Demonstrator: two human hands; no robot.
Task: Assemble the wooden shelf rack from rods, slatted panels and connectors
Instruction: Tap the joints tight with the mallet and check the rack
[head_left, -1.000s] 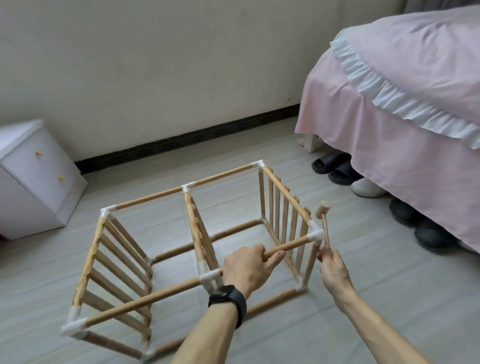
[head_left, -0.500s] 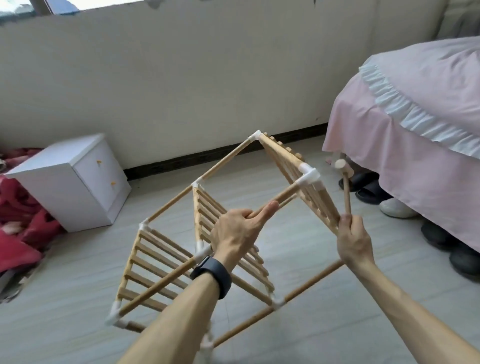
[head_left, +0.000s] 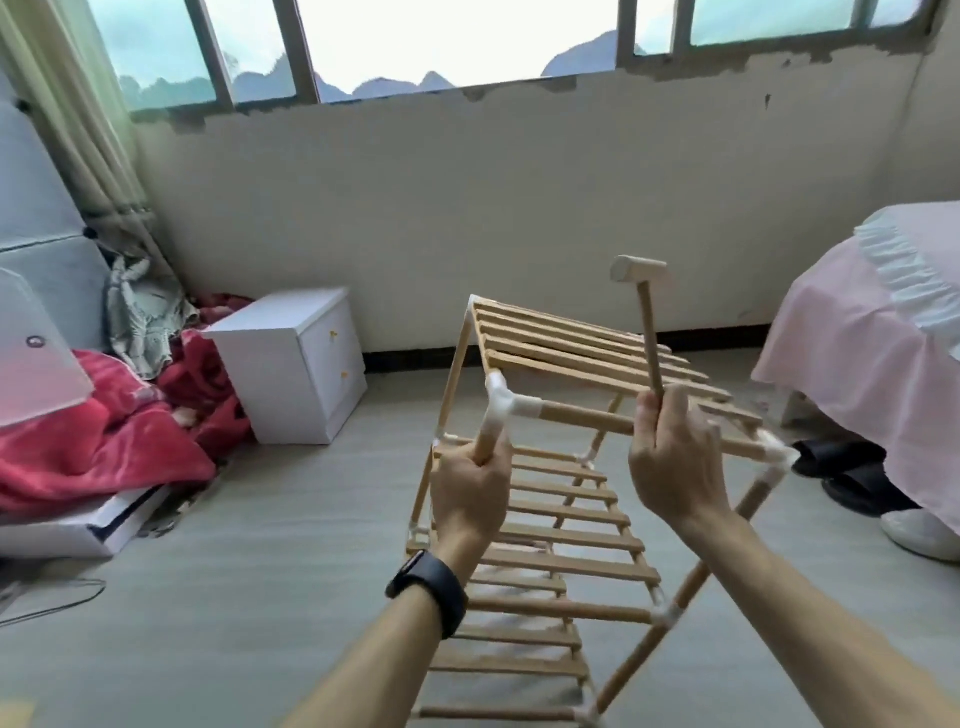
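Head view, rack: the wooden shelf rack (head_left: 545, 519) stood on end in front of me, near the middle of the floor, with slatted panels at the top, the middle and low down.
Head view, left hand: my left hand (head_left: 470, 496) was wrapped tight around an upright rod just under the white corner connector (head_left: 506, 408) at the rack's near top corner.
Head view, right hand: my right hand (head_left: 675, 462) was closed on the handle of a small wooden mallet (head_left: 641, 301), head up, and it sat against the top front rod (head_left: 587, 418) — whether the fingers also hooked that rod I could not tell.
Head view, surroundings: a white bedside cabinet (head_left: 298, 369) stood well apart to the left, a pink-covered bed (head_left: 857, 353) to the right.
Handling: I judged the frame light enough to hold by one rod, yet springy — thin rods pushed into plastic joints can pull out if twisted.
Where to hold: close to a connector, on a rod, not on a thin slat.
Risk: a push-fit corner might loosen while the rack is shifted.
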